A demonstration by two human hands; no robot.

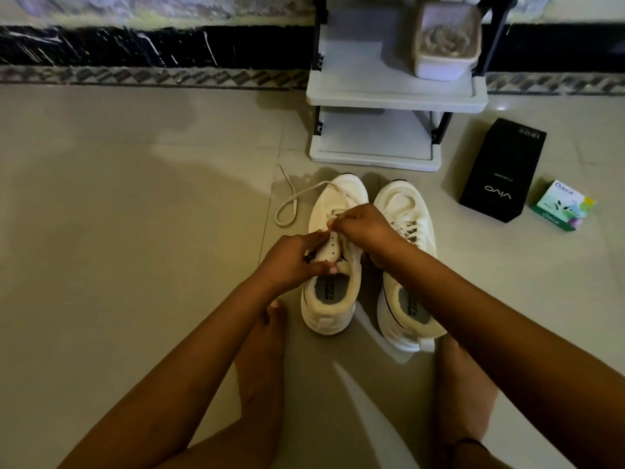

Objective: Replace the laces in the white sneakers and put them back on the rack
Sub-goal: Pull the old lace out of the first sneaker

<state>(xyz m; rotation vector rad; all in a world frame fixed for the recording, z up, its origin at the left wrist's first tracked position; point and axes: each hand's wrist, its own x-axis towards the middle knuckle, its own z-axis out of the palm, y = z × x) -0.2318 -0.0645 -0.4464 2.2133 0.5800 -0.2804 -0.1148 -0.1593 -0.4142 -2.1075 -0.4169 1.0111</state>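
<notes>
Left sneaker (pixel 334 248) flat on floor (pixel 135 231), toe pointing away toward rack (pixel 395 96), long axis running straight out from the body. Right sneaker (pixel 402 204) just beside it, parallel, laced. Left hand (pixel 294 257) grip closed on eyelet flap and collar edge of left sneaker, steadying it. Right hand (pixel 362 226) grip narrow, pinching lace (pixel 306 191) at the eyelets a bit further toward the toe, just ahead of left hand. Loose lace end looped on floor off the toe, to the left. Eyelets nearest the collar look empty. Threading or pulling out: cannot tell. Right hand nearer the lace, so likely does the next pull, across the shoe's long axis. Rack just past the toes. Black box (pixel 500 174) and small green box (pixel 563 204) on floor, well apart to the right.
</notes>
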